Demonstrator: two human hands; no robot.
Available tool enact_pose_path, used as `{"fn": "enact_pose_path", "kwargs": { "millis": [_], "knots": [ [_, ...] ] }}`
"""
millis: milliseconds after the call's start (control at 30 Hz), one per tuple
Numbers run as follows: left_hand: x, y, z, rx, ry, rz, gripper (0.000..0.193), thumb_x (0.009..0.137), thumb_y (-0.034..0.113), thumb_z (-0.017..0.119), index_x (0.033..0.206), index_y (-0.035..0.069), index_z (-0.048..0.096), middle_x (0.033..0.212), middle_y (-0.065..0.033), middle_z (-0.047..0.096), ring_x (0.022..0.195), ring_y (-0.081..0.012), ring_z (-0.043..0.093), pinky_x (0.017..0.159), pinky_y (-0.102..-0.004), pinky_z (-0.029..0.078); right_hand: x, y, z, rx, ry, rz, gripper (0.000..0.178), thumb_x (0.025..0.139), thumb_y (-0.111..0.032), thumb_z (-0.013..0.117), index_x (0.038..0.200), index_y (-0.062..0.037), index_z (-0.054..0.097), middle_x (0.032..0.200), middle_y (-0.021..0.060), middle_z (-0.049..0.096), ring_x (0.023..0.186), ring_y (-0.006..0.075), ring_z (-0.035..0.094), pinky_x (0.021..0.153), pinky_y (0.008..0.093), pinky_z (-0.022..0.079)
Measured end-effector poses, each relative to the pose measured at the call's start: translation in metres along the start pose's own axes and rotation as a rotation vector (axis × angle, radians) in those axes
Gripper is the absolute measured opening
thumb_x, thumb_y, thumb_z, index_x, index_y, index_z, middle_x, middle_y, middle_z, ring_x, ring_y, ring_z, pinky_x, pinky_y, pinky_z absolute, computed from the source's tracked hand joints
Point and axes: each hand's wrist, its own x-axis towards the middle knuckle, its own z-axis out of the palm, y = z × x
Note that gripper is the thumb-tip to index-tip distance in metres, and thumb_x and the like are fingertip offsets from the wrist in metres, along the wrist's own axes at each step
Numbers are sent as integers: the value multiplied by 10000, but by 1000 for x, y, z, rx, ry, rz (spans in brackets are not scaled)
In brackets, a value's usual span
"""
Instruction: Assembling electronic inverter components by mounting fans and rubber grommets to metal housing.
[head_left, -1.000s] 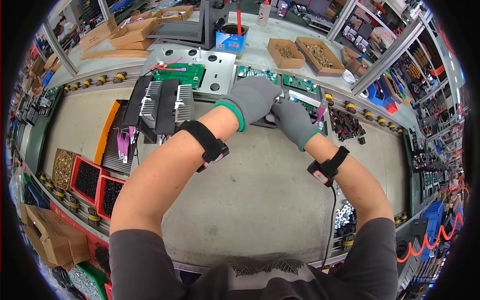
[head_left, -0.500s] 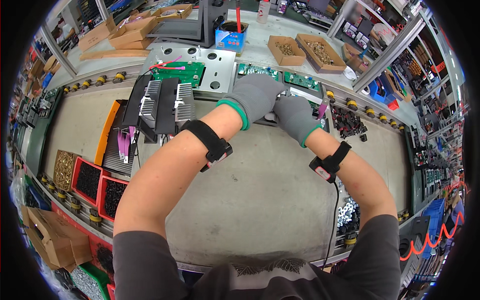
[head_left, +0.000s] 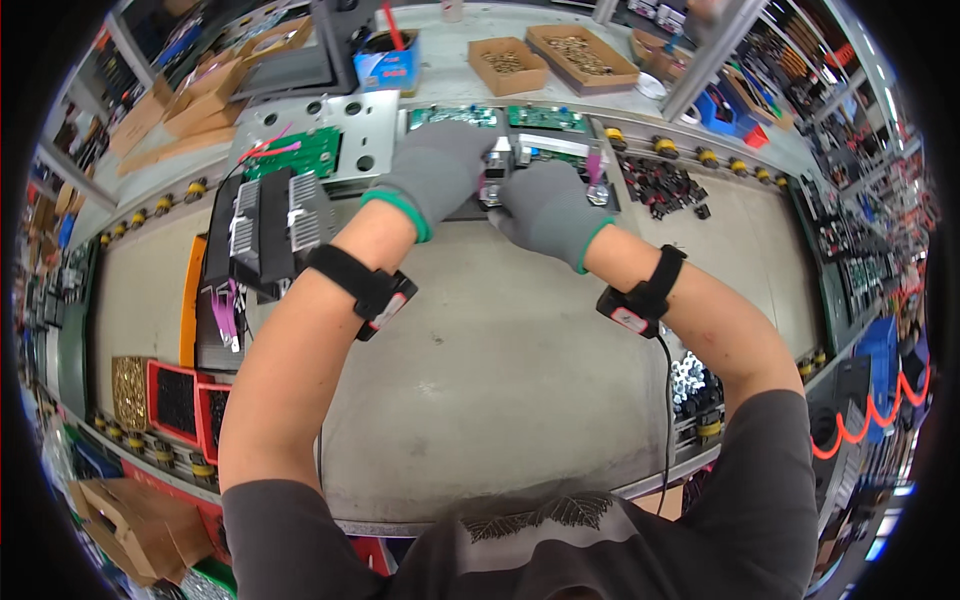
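Counter [head_left: 450, 350]: grey and scuffed, spreading before my chest, with yellow-and-black rollers [head_left: 667, 147] along its far edge.
Left grip [head_left: 440, 165]: grey glove, green cuff, back turned up, at the left of a small silver-and-dark part [head_left: 494, 178]; my fingertips are hidden, so I cannot tell whether they close on it.
Right grip [head_left: 555, 212]: gloved alike, fingers bent, at the right of that same part; whether I am gripping it, I cannot tell.
Small part's place: between my two gloves, toward the far side of the counter.
Green circuit boards [head_left: 546, 118]: two side by side, just beyond my gloves.
White strip [head_left: 555, 146]: nearer me than the right-hand board.
Purple tab [head_left: 594, 165]: upright, just beside my right glove.
Metal plate [head_left: 375, 130]: left of my left glove, silver with round holes, carrying a larger green board [head_left: 300, 153].
Finned heat sinks [head_left: 305, 212]: two, nearer me than that plate.
Black pieces [head_left: 660, 188]: heaped to my right.
Cardboard boxes [head_left: 515, 86]: two, past the boards, holding small brass-coloured pieces.
Blue box [head_left: 388, 72]: past the plate.
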Motion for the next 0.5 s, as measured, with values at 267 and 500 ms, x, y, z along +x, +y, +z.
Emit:
{"fn": "enact_pose_path", "kwargs": {
  "millis": [267,500],
  "knots": [
    [-1,3,0,-110,54,35,403,850,160,653,1241,87,582,1060,-163,653,970,-311,630,815,-386,485,-112,-22,-53,302,72,-20,308,763,-370,632,795,-76,715,773,164,674,745,361,648,658,473,498],
    [-26,-26,-38,-175,128,-180,415,965,167,563,1356,68,465,1141,-102,614,900,-139,595,793,-272,480,-510,13,-134,389,808,950,254,824,-176,660,1033,-33,681,831,44,682,738,110,635,627,269,509]
  ]
}}
